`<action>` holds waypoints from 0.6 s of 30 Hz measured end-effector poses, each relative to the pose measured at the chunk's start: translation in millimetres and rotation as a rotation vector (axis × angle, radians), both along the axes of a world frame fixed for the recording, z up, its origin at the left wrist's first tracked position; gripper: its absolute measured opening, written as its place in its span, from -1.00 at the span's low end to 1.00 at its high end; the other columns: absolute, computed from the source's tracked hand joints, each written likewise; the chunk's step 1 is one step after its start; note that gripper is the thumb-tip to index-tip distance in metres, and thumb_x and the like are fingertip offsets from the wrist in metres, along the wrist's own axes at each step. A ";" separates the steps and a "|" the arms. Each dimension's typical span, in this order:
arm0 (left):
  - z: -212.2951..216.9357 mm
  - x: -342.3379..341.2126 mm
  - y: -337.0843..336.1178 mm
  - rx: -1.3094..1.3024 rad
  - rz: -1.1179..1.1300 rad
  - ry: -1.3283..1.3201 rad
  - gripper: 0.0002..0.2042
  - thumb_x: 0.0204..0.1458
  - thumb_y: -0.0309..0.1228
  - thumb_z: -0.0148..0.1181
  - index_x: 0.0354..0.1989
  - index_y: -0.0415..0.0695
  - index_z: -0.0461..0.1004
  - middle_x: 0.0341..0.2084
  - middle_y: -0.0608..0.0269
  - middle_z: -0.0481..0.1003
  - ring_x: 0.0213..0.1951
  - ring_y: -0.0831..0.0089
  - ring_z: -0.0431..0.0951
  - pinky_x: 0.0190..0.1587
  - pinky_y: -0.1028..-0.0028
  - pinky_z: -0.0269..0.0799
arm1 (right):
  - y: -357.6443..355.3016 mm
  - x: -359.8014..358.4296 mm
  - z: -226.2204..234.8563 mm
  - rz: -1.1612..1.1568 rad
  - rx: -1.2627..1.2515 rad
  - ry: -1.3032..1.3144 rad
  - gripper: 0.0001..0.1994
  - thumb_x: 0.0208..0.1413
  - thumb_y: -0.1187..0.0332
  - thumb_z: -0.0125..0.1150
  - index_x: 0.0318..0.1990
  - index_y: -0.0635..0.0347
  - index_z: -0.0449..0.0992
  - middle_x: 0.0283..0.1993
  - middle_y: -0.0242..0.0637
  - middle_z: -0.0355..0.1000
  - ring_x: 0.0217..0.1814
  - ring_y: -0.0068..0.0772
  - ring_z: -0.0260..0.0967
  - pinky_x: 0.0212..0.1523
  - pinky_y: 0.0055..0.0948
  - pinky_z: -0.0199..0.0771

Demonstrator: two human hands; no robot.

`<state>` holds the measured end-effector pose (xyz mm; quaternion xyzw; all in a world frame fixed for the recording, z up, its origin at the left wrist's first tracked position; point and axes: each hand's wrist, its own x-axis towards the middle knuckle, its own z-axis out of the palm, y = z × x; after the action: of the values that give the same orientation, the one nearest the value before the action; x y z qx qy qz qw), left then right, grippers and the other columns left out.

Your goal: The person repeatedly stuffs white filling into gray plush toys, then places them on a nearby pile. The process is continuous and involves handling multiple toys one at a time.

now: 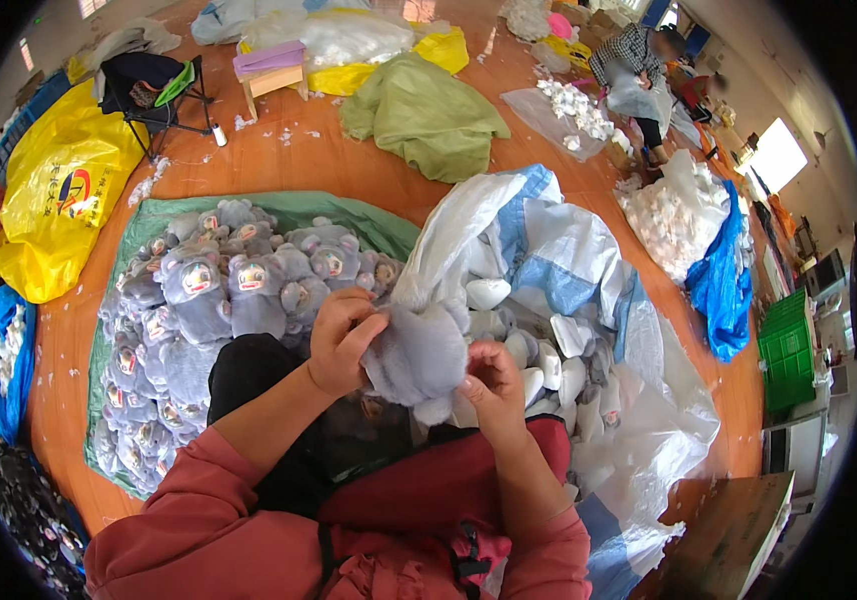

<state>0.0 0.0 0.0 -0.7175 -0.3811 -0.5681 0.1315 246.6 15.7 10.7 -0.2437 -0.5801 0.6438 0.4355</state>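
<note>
A grey furry plush piece [417, 352] with small rounded bumps at its edge is held up over my lap, its plain furry side showing. My left hand [343, 342] grips it by the left edge, fingers curled in. At the lower right edge, my right hand [496, 388] pinches it between thumb and fingers. Left of my knees lies a heap of grey plush toys [251, 278] with small doll-like faces, on a green sheet [354, 212]. To the right, an open white-and-blue woven sack [574, 262] holds several white and grey pieces [546, 365].
Yellow bags [59, 205], a folding chair [149, 95], a small wooden stool [274, 82] and an olive cloth bundle [424, 118] stand farther out. At far right are a person [639, 75], a clear bag of white stuffing [674, 215], a green crate [787, 350] and a cardboard box [734, 525].
</note>
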 end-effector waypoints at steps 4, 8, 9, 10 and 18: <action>12.9 18.0 2.8 -0.020 -0.149 0.016 -0.52 -0.19 -0.44 0.31 0.01 -0.18 0.47 0.05 -0.05 0.39 -0.05 -0.03 0.52 0.01 0.14 0.48 | 3.3 9.2 3.4 -0.042 0.043 -0.092 -0.81 0.23 0.44 0.20 -0.05 0.31 0.49 -0.17 -0.46 0.43 -0.18 -0.64 0.34 -0.10 -0.62 0.36; 22.2 20.6 -3.6 -0.192 -0.248 0.198 -0.47 -0.16 -0.42 0.28 0.11 -0.04 0.45 0.17 -0.09 0.31 0.07 -0.01 0.46 0.13 0.20 0.40 | 6.0 10.0 -0.8 -0.067 -0.075 -0.160 -0.84 0.24 0.49 0.17 -0.07 0.35 0.54 -0.13 -0.40 0.47 -0.12 -0.60 0.37 -0.07 -0.60 0.37; 20.6 21.9 -4.3 -0.228 -0.268 0.231 -0.46 -0.16 -0.42 0.27 0.12 0.00 0.44 0.20 -0.09 0.29 0.09 -0.01 0.44 0.16 0.21 0.37 | 6.2 10.5 0.1 -0.035 -0.069 -0.132 -0.83 0.24 0.49 0.17 -0.07 0.35 0.54 -0.12 -0.39 0.47 -0.11 -0.59 0.37 -0.06 -0.59 0.37; 18.8 23.0 -4.9 -0.225 -0.256 0.236 -0.45 -0.17 -0.42 0.27 0.13 0.05 0.44 0.17 -0.07 0.30 0.07 0.00 0.44 0.13 0.21 0.38 | 6.1 10.9 1.7 -0.002 -0.062 -0.103 -0.83 0.24 0.50 0.16 -0.06 0.35 0.55 -0.11 -0.37 0.48 -0.09 -0.59 0.38 -0.05 -0.59 0.37; -2.1 26.0 -10.3 -0.002 -0.164 0.179 -0.49 -0.23 -0.45 0.27 0.01 0.19 0.45 -0.14 0.11 0.29 -0.28 0.12 0.46 -0.28 0.27 0.47 | 8.8 0.4 6.6 0.117 0.193 -0.195 -0.64 -0.04 0.62 0.32 -0.06 0.19 0.44 -0.10 -0.34 0.33 -0.12 -0.51 0.30 -0.12 -0.51 0.39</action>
<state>26.0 -10.3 -2.1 -0.7943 -0.3082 -0.5102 0.1174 247.0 24.5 17.3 -0.2278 -0.6921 0.5826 0.3602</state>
